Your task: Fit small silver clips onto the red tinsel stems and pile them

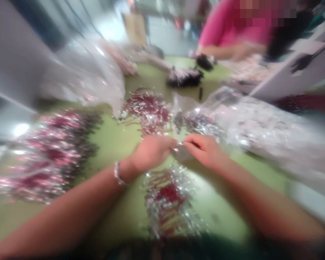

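My left hand (153, 151), with a pale bracelet (118, 173) on the wrist, is closed in a pinch above the middle of the table. Facing it, my right hand (203, 148) pinches too, the fingertips almost meeting. A small shiny piece shows between them, too blurred to name. Just beyond the hands lies a heap of red and silver shiny strands (154, 108). Closer to me is a second pile of red and silver pieces (169, 195). A clear bag (189, 115) with silvery dark pieces lies behind my right hand.
Pink and silver bundles with dark ends (62, 151) cover the left of the green table (111, 133). A large clear plastic bag (83, 72) stands behind them. Filled bags (273, 133) lie at right. Across the table sits a person in a pink top (222, 25), near dark-tipped bundles (184, 76).
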Action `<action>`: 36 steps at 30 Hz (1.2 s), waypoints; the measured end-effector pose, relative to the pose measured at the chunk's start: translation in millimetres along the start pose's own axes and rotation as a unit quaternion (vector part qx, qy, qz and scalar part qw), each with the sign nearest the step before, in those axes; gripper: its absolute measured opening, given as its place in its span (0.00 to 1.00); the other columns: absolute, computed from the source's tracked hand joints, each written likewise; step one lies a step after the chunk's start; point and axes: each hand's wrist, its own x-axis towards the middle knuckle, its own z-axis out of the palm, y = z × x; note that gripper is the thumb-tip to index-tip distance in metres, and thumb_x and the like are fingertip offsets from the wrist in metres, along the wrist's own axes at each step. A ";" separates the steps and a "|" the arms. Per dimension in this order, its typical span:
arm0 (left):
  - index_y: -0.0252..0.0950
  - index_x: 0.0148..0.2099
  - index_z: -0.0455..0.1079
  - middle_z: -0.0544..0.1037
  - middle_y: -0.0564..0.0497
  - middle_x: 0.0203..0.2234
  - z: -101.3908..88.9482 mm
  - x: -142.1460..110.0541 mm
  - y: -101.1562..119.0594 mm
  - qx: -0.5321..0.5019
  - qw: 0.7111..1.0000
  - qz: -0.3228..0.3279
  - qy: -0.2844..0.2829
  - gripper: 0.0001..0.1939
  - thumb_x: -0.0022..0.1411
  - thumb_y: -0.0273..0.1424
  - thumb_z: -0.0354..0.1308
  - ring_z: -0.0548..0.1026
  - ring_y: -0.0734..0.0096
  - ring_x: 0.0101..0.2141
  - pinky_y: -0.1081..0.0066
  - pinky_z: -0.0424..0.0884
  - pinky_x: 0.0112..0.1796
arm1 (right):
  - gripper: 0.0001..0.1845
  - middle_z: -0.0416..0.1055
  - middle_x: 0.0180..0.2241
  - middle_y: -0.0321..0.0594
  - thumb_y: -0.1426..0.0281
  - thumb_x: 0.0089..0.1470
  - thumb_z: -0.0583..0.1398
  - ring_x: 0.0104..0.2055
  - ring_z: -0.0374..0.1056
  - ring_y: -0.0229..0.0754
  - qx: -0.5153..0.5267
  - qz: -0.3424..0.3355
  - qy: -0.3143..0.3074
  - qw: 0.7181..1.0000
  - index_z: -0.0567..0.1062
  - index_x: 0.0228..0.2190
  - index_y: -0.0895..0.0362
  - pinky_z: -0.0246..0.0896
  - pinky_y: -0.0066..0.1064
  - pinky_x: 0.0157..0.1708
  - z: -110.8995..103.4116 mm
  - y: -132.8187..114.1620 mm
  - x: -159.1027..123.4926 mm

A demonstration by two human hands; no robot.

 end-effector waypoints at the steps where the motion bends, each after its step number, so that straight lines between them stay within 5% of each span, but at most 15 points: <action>1: 0.38 0.42 0.76 0.77 0.50 0.26 -0.3 -1.4 -0.2 0.038 0.999 0.030 -0.012 0.15 0.61 0.24 0.49 0.70 0.72 0.25 0.72 0.62 0.26 | 0.10 0.74 0.24 0.32 0.68 0.57 0.57 0.26 0.67 0.36 0.000 0.003 -0.022 1.000 0.74 0.25 0.53 0.58 0.30 0.28 -0.1 0.8 -0.3; 6: 0.35 0.41 0.73 0.72 0.50 0.22 -1.4 -2.3 6.6 0.115 0.985 0.104 -0.076 0.11 0.60 0.26 0.51 0.65 0.71 0.21 0.70 0.56 0.21 | 0.12 0.72 0.20 0.32 0.68 0.57 0.58 0.23 0.65 0.35 0.027 0.055 -0.077 0.995 0.72 0.22 0.53 0.57 0.30 0.25 9.5 0.0 -3.5; 10: 0.35 0.35 0.72 0.73 0.49 0.21 -11.6 8.0 22.0 0.136 0.969 0.023 -0.207 0.07 0.59 0.27 0.53 0.63 0.71 0.18 0.69 0.54 0.21 | 0.15 0.74 0.21 0.34 0.68 0.59 0.57 0.24 0.66 0.36 0.013 0.056 -0.109 0.992 0.73 0.20 0.53 0.57 0.31 0.27 5.1 2.4 2.6; 13: 0.35 0.30 0.72 0.74 0.48 0.22 -24.0 13.2 30.6 0.126 0.957 -0.046 -0.256 0.08 0.60 0.29 0.53 0.62 0.72 0.18 0.69 0.55 0.22 | 0.19 0.73 0.23 0.39 0.65 0.62 0.54 0.25 0.65 0.39 -0.121 0.047 -0.048 0.990 0.72 0.21 0.54 0.53 0.34 0.27 -9.4 22.0 12.6; 15: 0.35 0.27 0.70 0.73 0.48 0.21 -31.8 13.2 32.0 0.087 0.957 -0.052 -0.270 0.11 0.60 0.31 0.53 0.62 0.73 0.18 0.69 0.55 0.23 | 0.18 0.71 0.24 0.40 0.67 0.62 0.54 0.27 0.64 0.41 -0.205 0.057 0.024 0.977 0.71 0.21 0.54 0.52 0.35 0.28 -17.1 40.3 18.0; 17: 0.36 0.23 0.68 0.71 0.50 0.17 -37.1 11.7 30.0 0.032 0.958 -0.037 -0.281 0.14 0.61 0.31 0.53 0.60 0.74 0.17 0.70 0.55 0.24 | 0.11 0.72 0.29 0.41 0.68 0.59 0.57 0.32 0.66 0.43 -0.233 0.059 0.031 0.970 0.74 0.26 0.54 0.54 0.35 0.30 -18.7 53.8 20.4; 20: 0.36 0.20 0.66 0.68 0.52 0.15 -38.0 11.2 22.5 -0.047 0.966 -0.019 -0.252 0.18 0.62 0.31 0.52 0.60 0.75 0.17 0.70 0.54 0.24 | 0.07 0.72 0.37 0.44 0.65 0.59 0.59 0.36 0.66 0.45 -0.264 0.028 0.012 0.964 0.77 0.35 0.53 0.54 0.35 0.30 -10.2 53.9 18.7; 24: 0.37 0.28 0.72 0.73 0.51 0.21 -35.0 17.4 8.3 -0.135 0.980 -0.100 -0.110 0.13 0.62 0.37 0.55 0.66 0.74 0.22 0.71 0.59 0.25 | 0.07 0.71 0.37 0.44 0.66 0.61 0.57 0.34 0.64 0.45 -0.310 0.020 0.005 0.951 0.76 0.35 0.52 0.50 0.34 0.26 5.9 34.3 15.3; 30: 0.35 0.33 0.71 0.70 0.53 0.21 -36.2 24.4 -5.2 -0.285 0.920 -0.270 -0.002 0.16 0.66 0.38 0.49 0.66 0.75 0.22 0.74 0.65 0.24 | 0.12 0.72 0.36 0.47 0.72 0.61 0.52 0.36 0.65 0.46 -0.333 -0.011 0.018 0.943 0.72 0.28 0.56 0.47 0.34 0.24 16.7 38.0 18.1; 36: 0.36 0.32 0.73 0.73 0.53 0.24 -10.3 17.2 -2.3 -0.248 0.951 -0.185 -0.025 0.13 0.65 0.34 0.52 0.67 0.76 0.25 0.73 0.64 0.27 | 0.06 0.73 0.32 0.42 0.72 0.55 0.55 0.33 0.66 0.41 -0.122 0.004 0.091 0.988 0.72 0.32 0.56 0.59 0.33 0.33 16.7 28.2 13.6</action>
